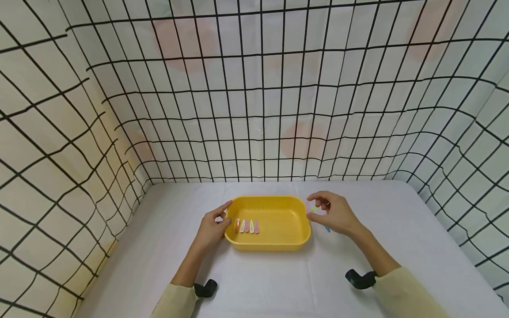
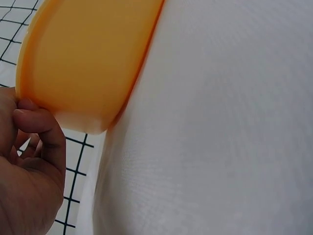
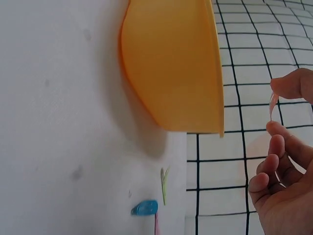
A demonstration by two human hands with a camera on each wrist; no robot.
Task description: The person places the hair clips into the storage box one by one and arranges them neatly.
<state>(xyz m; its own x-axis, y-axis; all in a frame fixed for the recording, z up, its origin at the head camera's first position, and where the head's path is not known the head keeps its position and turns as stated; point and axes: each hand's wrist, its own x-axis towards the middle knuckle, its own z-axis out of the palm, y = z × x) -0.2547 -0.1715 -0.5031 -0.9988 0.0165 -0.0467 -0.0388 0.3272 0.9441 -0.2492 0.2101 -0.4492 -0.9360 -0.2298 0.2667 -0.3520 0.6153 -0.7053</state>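
My left hand (image 1: 212, 227) holds the left rim of a yellow tray (image 1: 274, 243), with thumb and fingers at its edge. Between the thumb and a fingertip of my right hand (image 1: 336, 214) is a pink snap hair clip (image 3: 273, 105), pinched by its ends, just beside the tray's right rim. Inside the tray, at the left, several hair clips (image 1: 247, 226) in orange, white and pink lie in a row. Beneath the right hand, on the table, are a blue hair clip (image 3: 145, 207), a green hair clip (image 3: 164, 186) and a pink one (image 3: 156, 223) partly cut off by the frame.
A white cloth covers the table (image 1: 274, 282). Black grid netting (image 1: 262, 101) over white sheeting rises behind the table and along both sides. Dark camera mounts (image 1: 359, 279) sit at both wrists.
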